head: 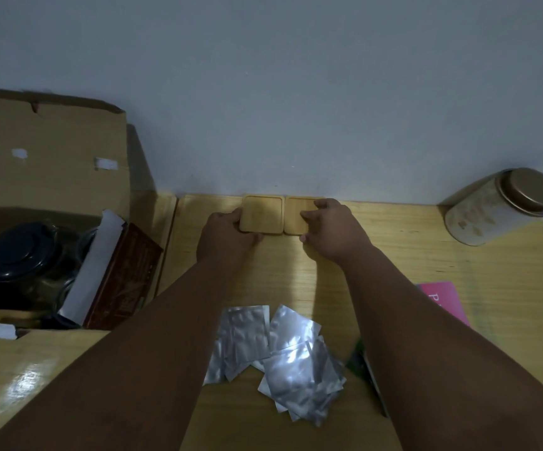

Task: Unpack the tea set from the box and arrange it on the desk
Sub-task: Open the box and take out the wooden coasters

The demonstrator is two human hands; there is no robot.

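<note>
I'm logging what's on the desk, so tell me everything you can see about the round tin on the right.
The tin is a round canister with a pale cream side that carries a faint, blurred pattern. Its dark bronze lid looks like metal and is on. It stands on its base at the far right of the desk, close to the wall, and seems to lean outward in this wide-angle view. Only the desk touches it.

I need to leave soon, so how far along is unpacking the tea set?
Done: foil packets lie on the desk. In hand: the left grip holds the left coaster, the right grip holds the right coaster, side by side at the wall. Left: the dark teapot and red carton sit in the box.
</note>
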